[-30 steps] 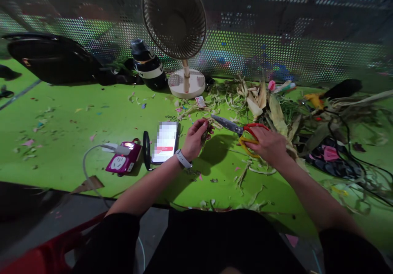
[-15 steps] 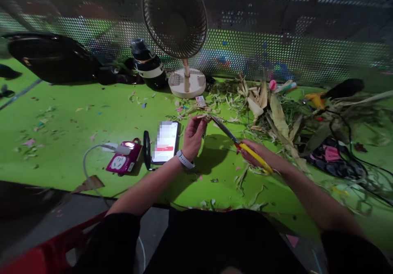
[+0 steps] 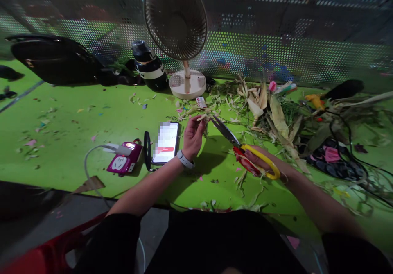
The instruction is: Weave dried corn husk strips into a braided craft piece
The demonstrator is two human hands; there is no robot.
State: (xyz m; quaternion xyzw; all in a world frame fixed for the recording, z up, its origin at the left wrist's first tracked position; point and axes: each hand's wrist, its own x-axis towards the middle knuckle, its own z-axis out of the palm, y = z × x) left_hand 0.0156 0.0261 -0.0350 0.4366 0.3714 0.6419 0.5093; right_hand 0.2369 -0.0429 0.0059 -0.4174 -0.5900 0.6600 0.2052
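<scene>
My left hand [image 3: 193, 138], with a pale band on its wrist, pinches a small bundle of pale husk strips [image 3: 204, 119] above the green table. In my right hand [image 3: 256, 157] are scissors [image 3: 226, 131] with red and yellow handles. Their blades are parted and point up and left, the tips just right of the bundle. A lit phone [image 3: 166, 143] stands or lies left of my left hand; a dark oval object [image 3: 147, 149] is beside it. Dried husks [image 3: 281, 116] are heaped to the right of the scissors.
At the back are a round fan [image 3: 187, 84], a dark bottle [image 3: 151, 71] and a black bag [image 3: 55, 61] before a perforated panel. A magenta power bank [image 3: 125, 159] with a cable lies left. Scraps dot the green table [image 3: 70, 130]; black cables and a patterned item lie right.
The scissors have opened, their blades and handles spreading apart in my right hand. My left hand has barely moved and still pinches the strips.
</scene>
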